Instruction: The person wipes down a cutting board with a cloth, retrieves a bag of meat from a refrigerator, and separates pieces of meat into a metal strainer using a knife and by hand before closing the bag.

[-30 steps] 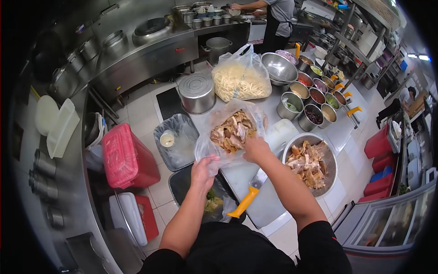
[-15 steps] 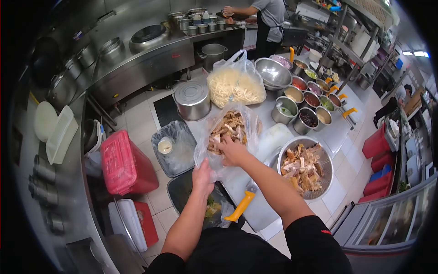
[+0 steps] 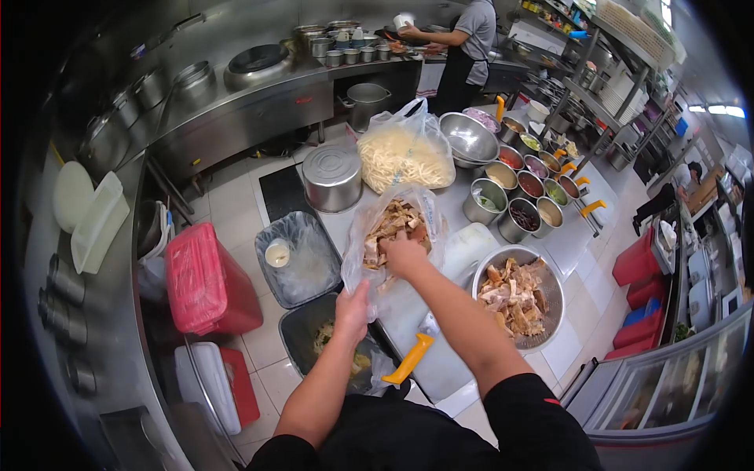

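My left hand point(image 3: 353, 306) is closed round the near edge of a clear plastic bag point(image 3: 430, 208) and holds it up. Inside the bag lie chopped cooked meat pieces point(image 3: 393, 224). My right hand point(image 3: 406, 257) reaches into the mouth of the bag, its curled fingers sunk among the pieces and partly hidden. Under and beside the bag is a white cutting board point(image 3: 448, 377). A knife point(image 3: 410, 359) with a yellow handle rests by its near edge. To the right, a perforated steel colander point(image 3: 556, 286) contains more meat pieces point(image 3: 514, 302).
Beyond the bag stand a bag of pale strips point(image 3: 404, 161), a lidded steel pot point(image 3: 332, 179), steel bowls point(image 3: 469, 135) and several ingredient tins point(image 3: 520, 218). Lined bins point(image 3: 294, 267) and a red tub point(image 3: 206, 279) are at left. A co-worker point(image 3: 471, 47) stands at the far counter.
My right hand has moved deeper and slightly farther into the bag, among the meat. My left hand still grips the bag's edge. The far co-worker has raised a white container.
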